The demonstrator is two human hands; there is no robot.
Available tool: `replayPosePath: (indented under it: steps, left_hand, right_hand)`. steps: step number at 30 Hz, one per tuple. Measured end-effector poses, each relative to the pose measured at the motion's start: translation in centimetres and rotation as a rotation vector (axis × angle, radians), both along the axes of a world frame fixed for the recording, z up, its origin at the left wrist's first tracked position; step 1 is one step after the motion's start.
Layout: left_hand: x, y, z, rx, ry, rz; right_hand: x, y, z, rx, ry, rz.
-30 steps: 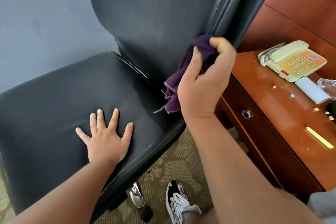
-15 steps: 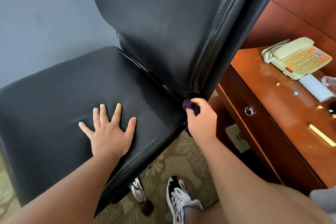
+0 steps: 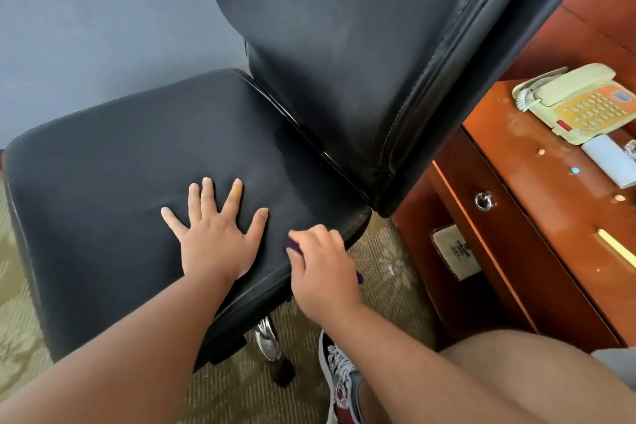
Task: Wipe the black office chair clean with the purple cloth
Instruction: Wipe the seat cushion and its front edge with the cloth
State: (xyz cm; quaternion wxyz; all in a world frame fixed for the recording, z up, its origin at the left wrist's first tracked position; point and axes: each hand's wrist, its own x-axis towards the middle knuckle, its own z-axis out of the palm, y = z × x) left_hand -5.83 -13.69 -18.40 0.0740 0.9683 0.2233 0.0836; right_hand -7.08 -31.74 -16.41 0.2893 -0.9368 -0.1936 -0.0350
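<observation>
The black office chair (image 3: 113, 162) fills the middle of the head view, its tall backrest rising to the upper right. My left hand (image 3: 216, 234) lies flat on the seat with fingers spread. At the seat's near right edge, my right hand (image 3: 321, 275) grips the purple cloth (image 3: 295, 245) bunched under its curled fingers. Only small bits of the cloth show beside the knuckles and near the wrist.
A wooden desk (image 3: 537, 203) with a lock on its drawer stands close to the chair's right side. On it sit a cream telephone (image 3: 578, 103) and a white box (image 3: 611, 158). Patterned carpet, my shoe (image 3: 339, 379) and the chair's chrome leg (image 3: 268, 337) lie below.
My right hand has carried the cloth down the backrest's right edge to its base, then left onto the seat's near edge. The left hand has stayed flat on the seat.
</observation>
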Motion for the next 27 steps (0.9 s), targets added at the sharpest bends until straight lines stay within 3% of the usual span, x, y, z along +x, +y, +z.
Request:
replayPosePath:
  steps: [4, 8, 13, 20, 23, 25, 27]
  left_hand:
    - [-0.2, 0.3, 0.2, -0.013, -0.001, -0.015]
    - [-0.3, 0.5, 0.0, -0.003, 0.004, -0.018]
    - [0.1, 0.2, -0.5, 0.014, 0.010, 0.000]
    - [0.4, -0.1, -0.7, 0.022, 0.021, 0.015]
    - [0.1, 0.1, 0.0, -0.001, 0.064, 0.003]
    - [0.2, 0.2, 0.9, -0.057, 0.139, -0.005]
    - [0.6, 0.7, 2.3, -0.152, 0.238, -0.020]
  right_hand:
    - [2.4, -2.2, 0.5, -0.067, -0.043, 0.199]
    - [7.3, -4.8, 0.3, 0.033, 0.027, -0.180]
    - [6.7, -2.1, -0.1, -0.014, 0.028, -0.360]
    - [-1.6, 1.6, -0.2, -0.042, -0.008, 0.086]
    - [-0.5, 0.2, 0.7, -0.056, 0.027, 0.290]
    - [1.7, -0.7, 1.3, -0.061, 0.043, 0.286]
    - [4.4, -1.9, 2.0, 0.021, 0.156, 0.072]
